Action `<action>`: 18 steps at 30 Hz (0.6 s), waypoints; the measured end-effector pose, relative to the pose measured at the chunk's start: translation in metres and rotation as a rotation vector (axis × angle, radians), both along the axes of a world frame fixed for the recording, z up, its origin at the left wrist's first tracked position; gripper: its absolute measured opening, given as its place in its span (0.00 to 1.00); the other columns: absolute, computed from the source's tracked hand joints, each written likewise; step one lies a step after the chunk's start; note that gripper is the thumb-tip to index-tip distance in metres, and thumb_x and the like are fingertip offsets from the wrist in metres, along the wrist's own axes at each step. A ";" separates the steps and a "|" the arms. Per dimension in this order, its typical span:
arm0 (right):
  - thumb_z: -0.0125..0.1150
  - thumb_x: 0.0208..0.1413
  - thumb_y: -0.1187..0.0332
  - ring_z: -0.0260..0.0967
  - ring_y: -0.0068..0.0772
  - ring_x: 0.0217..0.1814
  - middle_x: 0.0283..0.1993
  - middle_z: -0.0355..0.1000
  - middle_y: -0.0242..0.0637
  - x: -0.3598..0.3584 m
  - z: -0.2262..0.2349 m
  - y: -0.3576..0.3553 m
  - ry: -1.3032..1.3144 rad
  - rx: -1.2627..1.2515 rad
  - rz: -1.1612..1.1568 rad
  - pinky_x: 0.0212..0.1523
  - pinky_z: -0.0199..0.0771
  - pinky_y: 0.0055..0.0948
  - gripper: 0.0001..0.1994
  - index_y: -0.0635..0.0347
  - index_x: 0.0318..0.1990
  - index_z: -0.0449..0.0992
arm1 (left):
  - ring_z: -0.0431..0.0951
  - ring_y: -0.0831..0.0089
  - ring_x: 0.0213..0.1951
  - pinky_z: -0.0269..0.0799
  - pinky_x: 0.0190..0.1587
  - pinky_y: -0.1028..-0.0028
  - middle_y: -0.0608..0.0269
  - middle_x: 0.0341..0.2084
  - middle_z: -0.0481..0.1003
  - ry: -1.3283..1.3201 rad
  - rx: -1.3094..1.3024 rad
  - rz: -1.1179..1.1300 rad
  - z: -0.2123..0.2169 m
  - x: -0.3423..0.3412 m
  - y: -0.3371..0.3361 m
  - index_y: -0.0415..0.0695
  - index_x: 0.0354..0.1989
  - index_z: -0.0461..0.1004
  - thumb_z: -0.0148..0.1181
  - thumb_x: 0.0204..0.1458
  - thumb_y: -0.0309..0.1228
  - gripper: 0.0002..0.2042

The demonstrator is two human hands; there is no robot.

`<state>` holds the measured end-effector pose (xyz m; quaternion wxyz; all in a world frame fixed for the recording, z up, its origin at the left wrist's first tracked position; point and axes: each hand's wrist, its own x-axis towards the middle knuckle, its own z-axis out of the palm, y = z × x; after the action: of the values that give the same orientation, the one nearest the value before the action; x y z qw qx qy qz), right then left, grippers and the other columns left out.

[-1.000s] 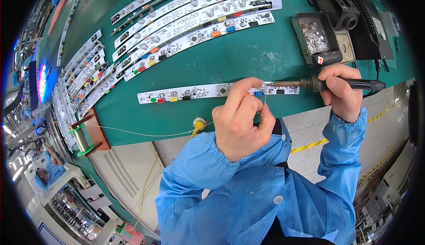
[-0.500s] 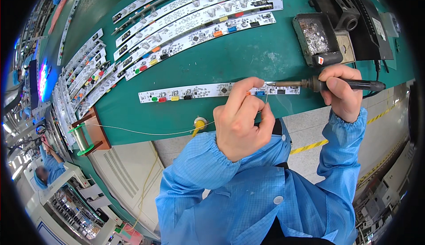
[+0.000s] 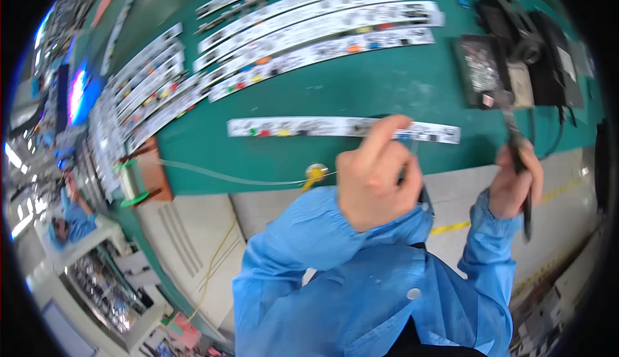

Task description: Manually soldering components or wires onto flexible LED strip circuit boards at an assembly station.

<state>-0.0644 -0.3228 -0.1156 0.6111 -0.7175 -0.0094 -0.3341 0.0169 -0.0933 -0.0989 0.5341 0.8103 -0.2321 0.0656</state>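
A long white circuit board [image 3: 316,125] with small coloured parts lies on the green mat in front of me. Over its right half is my left hand [image 3: 380,183], index finger stretched onto the board and the other fingers curled around a thin solder wire [image 3: 242,180]. The wire runs left to a green-ended spool [image 3: 131,184]. To the right, my right hand [image 3: 514,186] grips a soldering iron [image 3: 514,139], blurred by motion. Its tip end points away from me, by the near right corner of a dark tray [image 3: 465,77] of solder scraps.
Rows of similar boards [image 3: 309,51] lie at the back, and more boards [image 3: 151,73] are stacked at left. A black iron holder [image 3: 506,22] and a dark box [image 3: 554,54] stand at far right. A yellow-and-white round piece [image 3: 316,175] sits at the mat's near edge.
My right hand has pulled the soldering iron off the board and swung its tip toward the scrap tray. My left hand stays over the board. The whole view has shifted.
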 end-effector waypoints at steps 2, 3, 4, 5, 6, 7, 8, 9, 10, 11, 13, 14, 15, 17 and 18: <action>0.45 0.60 0.67 0.69 0.44 0.42 0.41 0.72 0.55 0.008 -0.006 0.013 -0.102 -0.421 -0.304 0.49 0.67 0.40 0.15 0.68 0.48 0.71 | 0.74 0.67 0.18 0.68 0.19 0.73 0.50 0.39 0.75 -0.027 -0.001 0.006 0.007 -0.001 -0.005 0.40 0.17 0.69 0.60 0.34 0.17 0.06; 0.46 0.60 0.68 0.67 0.49 0.50 0.44 0.72 0.56 0.006 0.012 0.016 0.207 -0.659 -0.192 0.57 0.62 0.44 0.16 0.69 0.51 0.70 | 0.76 0.63 0.23 0.70 0.22 0.70 0.48 0.40 0.75 -0.041 0.022 -0.001 0.007 -0.004 -0.004 0.39 0.17 0.69 0.61 0.33 0.19 0.06; 0.47 0.59 0.69 0.67 0.49 0.51 0.46 0.72 0.56 0.007 0.012 0.017 0.219 -0.708 -0.172 0.57 0.62 0.43 0.16 0.70 0.51 0.69 | 0.76 0.61 0.26 0.71 0.25 0.69 0.47 0.41 0.75 -0.125 0.048 -0.005 0.010 -0.004 -0.001 0.39 0.18 0.70 0.62 0.33 0.19 0.06; 0.49 0.58 0.70 0.67 0.48 0.52 0.48 0.71 0.55 0.007 0.007 0.017 0.229 -0.758 -0.154 0.58 0.62 0.42 0.16 0.70 0.52 0.69 | 0.76 0.59 0.30 0.72 0.28 0.68 0.45 0.42 0.74 -0.210 0.075 -0.012 0.014 -0.004 0.005 0.39 0.18 0.70 0.63 0.32 0.20 0.06; 0.52 0.56 0.74 0.67 0.48 0.54 0.49 0.71 0.55 0.006 0.000 0.014 0.179 -0.623 -0.122 0.58 0.61 0.42 0.16 0.70 0.52 0.68 | 0.76 0.56 0.34 0.72 0.32 0.67 0.43 0.44 0.73 -0.217 0.081 -0.043 0.020 -0.007 0.015 0.38 0.21 0.73 0.63 0.32 0.20 0.06; 0.52 0.56 0.74 0.67 0.48 0.54 0.49 0.71 0.55 0.009 0.001 0.016 0.174 -0.611 -0.117 0.58 0.61 0.42 0.16 0.70 0.52 0.68 | 0.76 0.57 0.33 0.72 0.32 0.68 0.43 0.44 0.74 -0.235 0.097 -0.007 0.028 -0.009 0.028 0.37 0.23 0.74 0.63 0.33 0.20 0.07; 0.53 0.53 0.77 0.67 0.48 0.54 0.50 0.71 0.55 0.013 0.004 0.018 0.173 -0.606 -0.085 0.58 0.62 0.42 0.18 0.70 0.52 0.68 | 0.76 0.58 0.33 0.72 0.33 0.69 0.44 0.43 0.74 -0.253 0.111 0.027 0.036 -0.009 0.043 0.37 0.25 0.75 0.63 0.34 0.20 0.07; 0.55 0.51 0.80 0.67 0.49 0.54 0.51 0.71 0.55 0.019 0.005 0.020 0.170 -0.606 -0.053 0.57 0.62 0.41 0.19 0.69 0.53 0.67 | 0.76 0.57 0.33 0.73 0.33 0.68 0.44 0.43 0.74 -0.291 0.163 0.086 0.035 -0.003 0.065 0.36 0.28 0.75 0.63 0.35 0.20 0.08; 0.55 0.51 0.80 0.67 0.49 0.54 0.51 0.71 0.55 0.022 0.009 0.022 0.169 -0.607 -0.057 0.57 0.62 0.41 0.19 0.69 0.53 0.67 | 0.75 0.57 0.33 0.73 0.34 0.67 0.44 0.43 0.73 -0.325 0.210 0.138 0.033 0.004 0.087 0.36 0.31 0.76 0.63 0.37 0.20 0.09; 0.54 0.50 0.83 0.66 0.48 0.56 0.52 0.69 0.56 0.025 0.012 0.024 0.188 -0.657 -0.007 0.58 0.61 0.40 0.21 0.69 0.55 0.66 | 0.75 0.56 0.35 0.72 0.36 0.66 0.46 0.43 0.73 -0.220 0.280 0.221 0.035 0.011 0.104 0.36 0.33 0.75 0.62 0.39 0.20 0.10; 0.55 0.46 0.88 0.66 0.48 0.56 0.52 0.69 0.57 0.034 0.016 0.033 0.192 -0.732 0.054 0.58 0.62 0.38 0.25 0.68 0.55 0.65 | 0.73 0.55 0.40 0.70 0.41 0.65 0.48 0.45 0.71 -0.112 0.478 0.303 0.041 0.027 0.132 0.36 0.37 0.75 0.61 0.41 0.19 0.12; 0.55 0.46 0.88 0.66 0.48 0.56 0.52 0.69 0.57 0.037 0.017 0.036 0.189 -0.733 0.054 0.58 0.62 0.38 0.25 0.68 0.55 0.65 | 0.72 0.54 0.43 0.69 0.44 0.64 0.50 0.46 0.71 -0.105 0.596 0.294 0.040 0.035 0.143 0.37 0.39 0.74 0.60 0.42 0.19 0.12; 0.56 0.46 0.88 0.67 0.47 0.54 0.50 0.71 0.56 0.040 0.019 0.039 0.190 -0.785 0.058 0.56 0.64 0.38 0.24 0.68 0.54 0.66 | 0.70 0.56 0.46 0.67 0.47 0.65 0.52 0.45 0.71 -0.068 0.658 0.254 0.033 0.040 0.153 0.38 0.41 0.72 0.61 0.43 0.19 0.14; 0.57 0.46 0.88 0.69 0.47 0.51 0.47 0.72 0.55 0.044 0.020 0.043 0.193 -0.844 0.062 0.54 0.66 0.37 0.23 0.68 0.53 0.67 | 0.70 0.54 0.44 0.67 0.46 0.64 0.51 0.45 0.70 -0.092 0.661 0.214 0.027 0.047 0.164 0.38 0.41 0.71 0.62 0.42 0.19 0.15; 0.60 0.43 0.88 0.70 0.48 0.46 0.44 0.73 0.52 0.046 0.018 0.044 0.147 -0.803 0.069 0.51 0.67 0.40 0.22 0.68 0.49 0.69 | 0.69 0.52 0.43 0.67 0.45 0.64 0.51 0.45 0.69 -0.116 0.665 0.169 0.025 0.049 0.168 0.38 0.41 0.70 0.63 0.41 0.20 0.16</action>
<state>-0.0184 -0.2786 -0.0976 0.2924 -0.9203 -0.1195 -0.2309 0.0658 0.0743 -0.0734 0.2193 0.9513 -0.2029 0.0765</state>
